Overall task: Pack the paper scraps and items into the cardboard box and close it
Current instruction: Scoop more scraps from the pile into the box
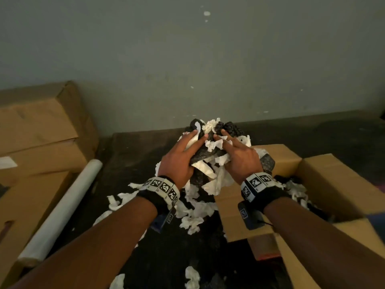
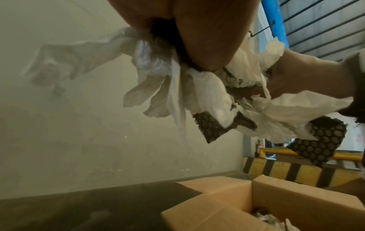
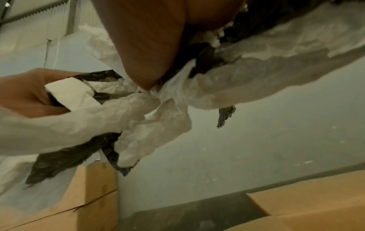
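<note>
Both hands hold up one bundle of white paper scraps and black bubble wrap (image 1: 210,147) above the dark floor, just left of the open cardboard box (image 1: 337,184). My left hand (image 1: 183,155) grips the bundle's left side, my right hand (image 1: 239,157) its right side. In the left wrist view white scraps (image 2: 207,93) and honeycomb black wrap (image 2: 320,143) hang from the fingers over the box (image 2: 296,203). The right wrist view shows crumpled paper (image 3: 158,112) and dark wrap (image 3: 65,161) under the thumb. More scraps (image 1: 298,190) lie inside the box.
Loose white scraps (image 1: 193,213) litter the floor below the hands. A white paper roll (image 1: 62,207) lies at left beside stacked closed cartons (image 1: 41,126). The box's flaps (image 1: 239,215) stand open. A grey wall (image 1: 187,59) rises behind.
</note>
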The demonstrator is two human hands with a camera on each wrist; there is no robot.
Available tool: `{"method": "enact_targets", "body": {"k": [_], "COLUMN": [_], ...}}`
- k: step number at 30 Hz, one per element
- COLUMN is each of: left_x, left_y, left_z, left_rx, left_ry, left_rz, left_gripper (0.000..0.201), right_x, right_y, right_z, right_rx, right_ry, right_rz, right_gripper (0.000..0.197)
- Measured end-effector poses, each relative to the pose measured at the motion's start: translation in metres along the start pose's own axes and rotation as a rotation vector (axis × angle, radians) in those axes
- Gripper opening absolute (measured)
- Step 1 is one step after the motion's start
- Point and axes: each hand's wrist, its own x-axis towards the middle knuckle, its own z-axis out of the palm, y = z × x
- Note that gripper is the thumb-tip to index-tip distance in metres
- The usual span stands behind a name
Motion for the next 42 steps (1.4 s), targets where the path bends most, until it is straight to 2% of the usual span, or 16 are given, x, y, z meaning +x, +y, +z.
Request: {"method": "enact_targets", "body": {"k": [6,11,15,19,22,25,28,30,32,35,37,42], "left_x": [0.065,0.104,0.118,0.119,0.111,0.103,0.103,0.109,0.117,0.127,0.13,0.124], "left_y": [0.085,0.157,0.193,0.201,0.196,0.187,0.184,0.184,0.18,0.177,0.178,0.183], "left_z": [0.078,0.149,0.202,0.251,0.282,0.303,0.306,0.304,0.306,0.311,0.316,0.338], "left_rx": [-0.065,-0.095,-0.125,-0.138,-0.173,-0.125,-0.005,0.037,0.064,0.059,0.073,0.15], "left_ry": [-0.054,-0.161,-0.228,-0.305,-0.446,-0.659,-0.848,-0.919,-0.938,-0.935,-0.95,-1.124], "left_rz": [0.092,0.082,0.056,-0.012,-0.095,-0.192,-0.246,-0.259,-0.245,-0.248,-0.258,-0.286], "left_gripper": [0.083,0.081,0.077,0.068,0.081,0.113,0.142,0.15,0.154,0.158,0.159,0.165], "right_x": [-0.025,-0.043,-0.053,-0.056,-0.058,-0.06,-0.054,-0.048,-0.036,-0.022,-0.018,-0.023], "right_y": [0.116,0.207,0.267,0.308,0.33,0.349,0.359,0.361,0.364,0.371,0.375,0.379], "right_z": [-0.04,-0.06,-0.048,-0.014,0.019,0.049,0.062,0.058,0.051,0.047,0.048,0.067], "right_rx": [-0.066,-0.127,-0.131,-0.112,-0.017,0.117,0.068,0.076,0.096,0.083,0.024,-0.054], "right_ry": [0.006,-0.102,-0.211,-0.311,-0.377,-0.652,-0.871,-0.923,-0.922,-0.842,-0.837,-1.002], "right_rz": [0.101,0.211,0.27,0.293,0.278,0.282,0.227,0.143,0.105,0.125,0.147,0.233], "right_gripper": [0.059,0.057,0.059,0.06,0.071,0.104,0.135,0.138,0.132,0.142,0.146,0.153]}}
